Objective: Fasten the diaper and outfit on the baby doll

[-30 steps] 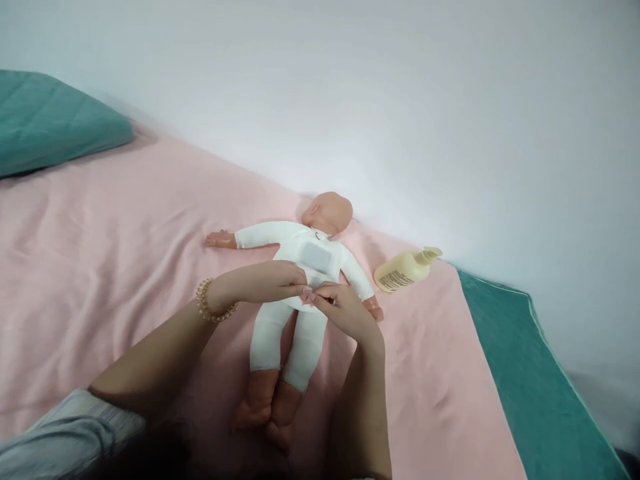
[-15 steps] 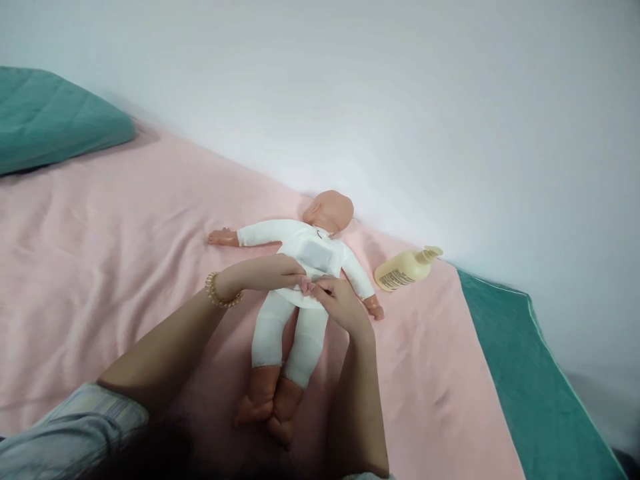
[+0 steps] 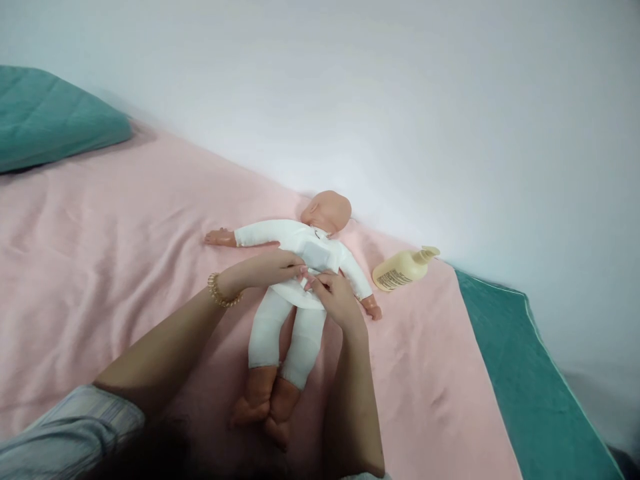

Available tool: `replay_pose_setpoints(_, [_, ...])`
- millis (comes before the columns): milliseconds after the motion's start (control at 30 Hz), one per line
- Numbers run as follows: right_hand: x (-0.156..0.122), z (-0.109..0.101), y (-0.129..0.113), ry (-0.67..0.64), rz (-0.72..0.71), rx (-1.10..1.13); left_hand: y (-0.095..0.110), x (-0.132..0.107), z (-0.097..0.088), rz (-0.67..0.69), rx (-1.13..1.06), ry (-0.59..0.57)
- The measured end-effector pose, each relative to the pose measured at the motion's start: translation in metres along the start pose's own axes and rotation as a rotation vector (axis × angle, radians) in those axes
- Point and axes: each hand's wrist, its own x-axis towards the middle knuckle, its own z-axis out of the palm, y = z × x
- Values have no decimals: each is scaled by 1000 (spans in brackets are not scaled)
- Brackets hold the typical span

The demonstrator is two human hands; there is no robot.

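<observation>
Doll (image 3: 300,298) lies on the pink sheet (image 3: 165,200) beneath my hands, apparently back upward, its head (image 3: 327,210) by the wall (image 3: 360,87) and its feet (image 3: 255,400) nearest me. My left hand (image 3: 270,269) reaches over the doll's trunk from one side, my right hand (image 3: 340,297) from the other. Half a second ago my fingertips met over the middle of the doll; now they have come slightly apart, the left ones a little nearer its head, and a small white bit shows between them. Both hands sit a touch farther up the doll than a second ago, just below the pale panel (image 3: 315,255), whose outline looks less squared than before. Thumb and fingers of each hand are drawn close together at the doll's white cloth; that spot is too small for me to tell whether either one is clamped on it. My right forearm has swung in closer to the doll's legs. The doll's arms are spread as they were, and the bottle (image 3: 400,270) keeps its place just beside the doll on my right. Beyond that is the green cloth (image 3: 525,360); well off to the doll's other side rests the green pillow (image 3: 55,120)
</observation>
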Motion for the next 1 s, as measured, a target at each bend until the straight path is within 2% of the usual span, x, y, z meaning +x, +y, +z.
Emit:
replay_pose_setpoints(67, [2,1,3,76,-3,3,2,1,-2,48,1,-73])
replay_pose_setpoints(200, [8,3,8,227,57,11,0,4,-4,55,-14,-75])
replay_pose_setpoints(367, [9,5,6,175,77,-44,-8,8,5,31,36,-99])
replay_pose_setpoints(467, [10,7,7,201,91,-33,-10,10,8,58,54,-78])
replay_pose_setpoints(600, [14,12,15,338,116,83,-9,10,6,149,68,-7])
replay_pose_setpoints(700, [16,14,20,412,110,120,-10,11,6,161,71,22])
replay_pose_setpoints(933, [16,18,13,362,71,-12,-16,12,10,120,94,-8])
replay_pose_setpoints(1000, [18,17,14,361,73,-4,-17,12,10,102,32,29])
